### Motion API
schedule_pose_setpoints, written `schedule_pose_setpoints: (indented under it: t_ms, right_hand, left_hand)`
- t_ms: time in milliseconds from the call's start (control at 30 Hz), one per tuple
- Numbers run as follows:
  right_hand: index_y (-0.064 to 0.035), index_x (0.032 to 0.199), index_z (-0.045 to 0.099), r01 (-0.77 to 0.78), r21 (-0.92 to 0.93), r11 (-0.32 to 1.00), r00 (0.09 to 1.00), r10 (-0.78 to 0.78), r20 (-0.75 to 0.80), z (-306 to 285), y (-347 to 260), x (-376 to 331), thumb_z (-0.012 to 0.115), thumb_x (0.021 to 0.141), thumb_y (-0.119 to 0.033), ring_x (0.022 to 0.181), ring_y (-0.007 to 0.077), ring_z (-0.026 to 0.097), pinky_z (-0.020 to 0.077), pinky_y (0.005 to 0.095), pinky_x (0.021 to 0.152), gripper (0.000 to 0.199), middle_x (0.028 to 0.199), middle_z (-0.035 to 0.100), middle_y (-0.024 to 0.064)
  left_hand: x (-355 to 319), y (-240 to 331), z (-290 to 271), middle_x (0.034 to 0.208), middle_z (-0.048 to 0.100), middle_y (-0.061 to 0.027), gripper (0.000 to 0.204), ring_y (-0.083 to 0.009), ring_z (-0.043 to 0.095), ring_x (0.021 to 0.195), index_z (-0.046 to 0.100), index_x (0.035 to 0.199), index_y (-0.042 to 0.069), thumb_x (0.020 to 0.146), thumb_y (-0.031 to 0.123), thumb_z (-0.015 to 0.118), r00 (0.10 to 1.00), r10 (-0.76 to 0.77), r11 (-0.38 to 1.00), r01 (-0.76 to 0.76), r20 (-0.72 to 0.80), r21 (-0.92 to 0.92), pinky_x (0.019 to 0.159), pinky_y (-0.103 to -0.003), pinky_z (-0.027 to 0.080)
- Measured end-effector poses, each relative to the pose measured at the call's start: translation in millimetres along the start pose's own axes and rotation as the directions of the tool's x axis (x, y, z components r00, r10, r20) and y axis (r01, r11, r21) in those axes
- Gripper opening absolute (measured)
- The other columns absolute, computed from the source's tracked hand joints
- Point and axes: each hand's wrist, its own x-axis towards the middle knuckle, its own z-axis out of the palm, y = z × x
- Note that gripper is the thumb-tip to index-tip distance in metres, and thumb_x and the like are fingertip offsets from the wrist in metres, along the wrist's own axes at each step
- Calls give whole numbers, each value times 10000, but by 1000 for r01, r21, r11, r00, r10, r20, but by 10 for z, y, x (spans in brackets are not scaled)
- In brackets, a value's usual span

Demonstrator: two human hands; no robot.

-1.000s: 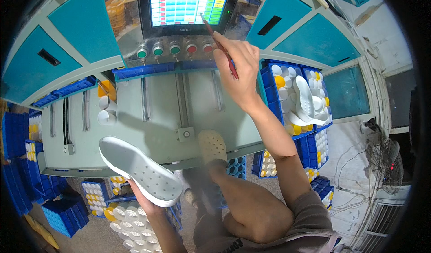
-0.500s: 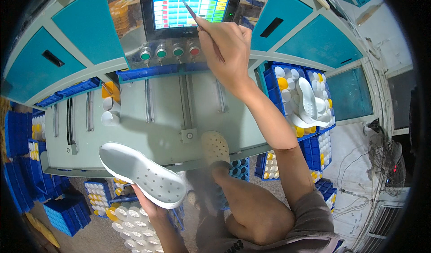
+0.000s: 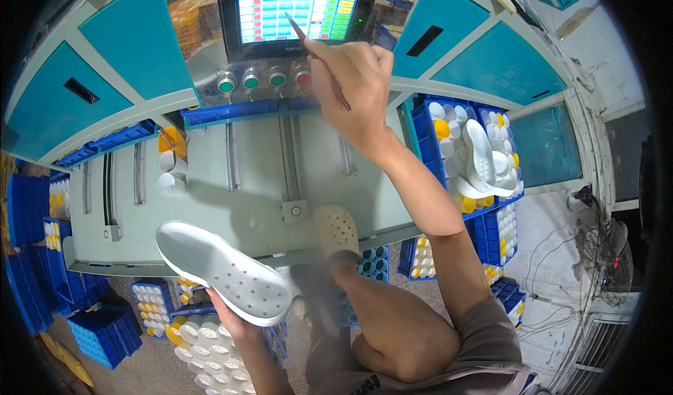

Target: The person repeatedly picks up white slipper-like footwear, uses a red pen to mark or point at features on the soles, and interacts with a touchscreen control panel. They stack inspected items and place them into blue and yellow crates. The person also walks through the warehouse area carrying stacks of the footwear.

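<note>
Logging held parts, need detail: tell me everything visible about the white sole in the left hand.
The sole is white and smooth, foam- or rubber-like in look, long and narrow-waisted with rounded ends and a raised rim. Its hollow side faces up; the upper-left half is plain, the lower-right half dotted with small round grey marks, holes or dimples. It lies diagonally in view across the near edge of the table. The left hand grips its near edge; table contact can't be told.
</note>
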Motion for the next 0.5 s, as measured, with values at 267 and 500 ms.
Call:
schedule_pose_setpoints:
  t_ms: [267,500]
  right_hand:
    - [-78,1054,713,-28,-24,999,1000,28,10,-35,-11,-94,716,821,-87,812,171,582,335,387,774,233,811,636,-10]
    - [-75,1054,722,-127,-11,992,988,128,82,-149,-113,-265,724,788,-35,808,185,586,339,365,791,269,837,663,9]
  left_hand:
    - [-36,21,15,1433,526,-109,612,-274,559,1254,401,1485,53,1065,498,382,997,25,999,-27,68,25,1063,-433,469]
    - [-20,-15,-179,1411,546,-147,616,-301,560,1264,433,1459,23,1001,430,491,977,60,998,-66,204,23,1075,-464,455]
